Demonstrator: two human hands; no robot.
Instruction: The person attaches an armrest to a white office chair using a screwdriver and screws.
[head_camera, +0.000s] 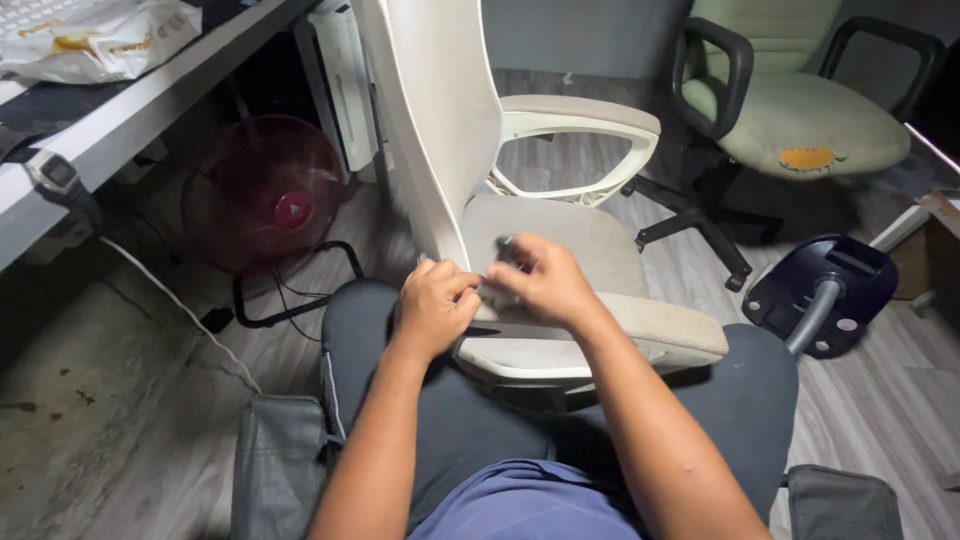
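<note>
Grey, blurred tool (503, 252) sits clamped in the right hand (545, 283); left hand (432, 305), curled together beside it, touches the white chair (560, 235).

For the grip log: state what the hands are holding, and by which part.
The right hand pinches a small dark, blurred object by its lower end; what it is cannot be told. The left hand is closed beside it, above the white chair's seat.

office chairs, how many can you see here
2: a white office chair right before the person, where the left hand and right hand meet, and a green office chair at upper right. Others may sit outside the view.
</note>
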